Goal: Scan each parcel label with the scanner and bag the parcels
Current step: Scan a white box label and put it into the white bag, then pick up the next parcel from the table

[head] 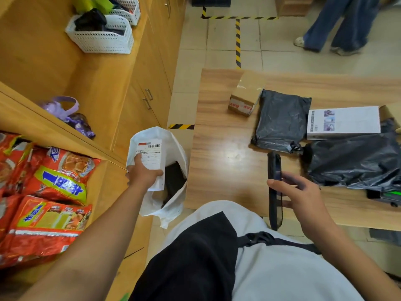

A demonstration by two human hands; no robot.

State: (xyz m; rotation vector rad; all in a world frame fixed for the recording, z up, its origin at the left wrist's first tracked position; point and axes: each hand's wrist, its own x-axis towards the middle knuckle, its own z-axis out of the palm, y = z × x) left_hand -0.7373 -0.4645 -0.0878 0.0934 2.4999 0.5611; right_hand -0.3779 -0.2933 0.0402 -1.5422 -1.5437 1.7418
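- Wooden bench (221, 135): carried box (246, 95), black parcels (281, 120), white carton (344, 122).
- Left hand (143, 173): gripped labelled parcel (152, 157) over open white bag (173, 148).
- Right hand (301, 194): held scanner (274, 187).

1. White slotted baskets (102, 38) holding dark and green items, on the wooden counter (43, 61).
2. Purple bottle (63, 107), lying on its side.
3. Red snack packets (47, 192), heaped at left.
4. Yellow-black floor tape (238, 42).
5. Bystander's jeans-clad legs (338, 22).
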